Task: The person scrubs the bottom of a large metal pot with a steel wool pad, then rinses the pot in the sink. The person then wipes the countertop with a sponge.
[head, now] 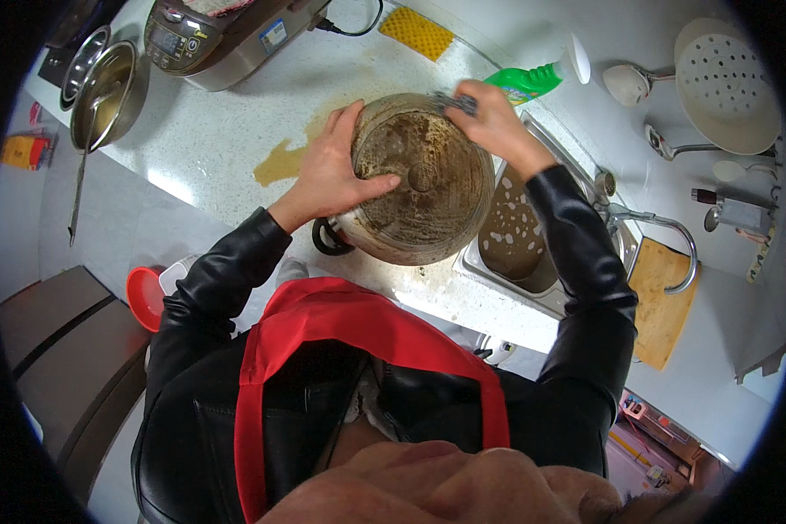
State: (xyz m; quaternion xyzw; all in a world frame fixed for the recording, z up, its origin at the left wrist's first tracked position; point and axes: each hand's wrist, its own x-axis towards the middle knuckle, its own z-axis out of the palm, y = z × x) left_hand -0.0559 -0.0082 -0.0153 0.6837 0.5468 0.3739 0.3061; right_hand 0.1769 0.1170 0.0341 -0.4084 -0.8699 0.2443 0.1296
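Observation:
A round metal pot (426,190) with a black side handle shows its outer base, browned with grime and scratch marks, above the white speckled counter. My left hand (334,167) grips the pot's left side, thumb over the base and fingers over the far edge. In my right hand (494,121) is a grey metal scouring pad (454,103), pressed at the pot's upper right edge and slightly blurred. Brown liquid (281,162) lies on the counter at the pot's left. Whether the pot touches the counter is hidden.
Right of the pot is a steel sink (514,229) holding murky water, with a faucet (684,242) and cutting board (665,301) beyond. A green bottle (527,84) and yellow sponge (416,33) lie behind. A rice cooker (236,46) and metal bowls (108,98) stand left.

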